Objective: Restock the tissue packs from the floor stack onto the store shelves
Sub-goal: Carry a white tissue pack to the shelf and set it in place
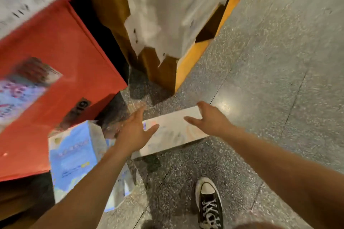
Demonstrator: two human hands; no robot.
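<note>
Head view: pale flat rectangular tissue pack [173,132] lies on grey speckled floor [279,80]. Left hand [135,132] and right hand [210,119], both spread open and empty, flank its 2 ends. Blue pack [74,156] sits left.

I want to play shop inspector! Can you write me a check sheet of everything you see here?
Surface: grey speckled floor, shiny in spots.
Job's things: pale tissue pack lying flat on the floor; blue tissue pack beside it, partly in clear wrap.
Clutter: nothing seen.
Grippers: left hand and right hand open, fingers spread over the two ends of the pale pack; grip not closed.
Cables: nothing seen.
Surroundings: red display stand, blurred; brown and yellow unit draped in white plastic sheet; black sneaker on the floor.
</note>
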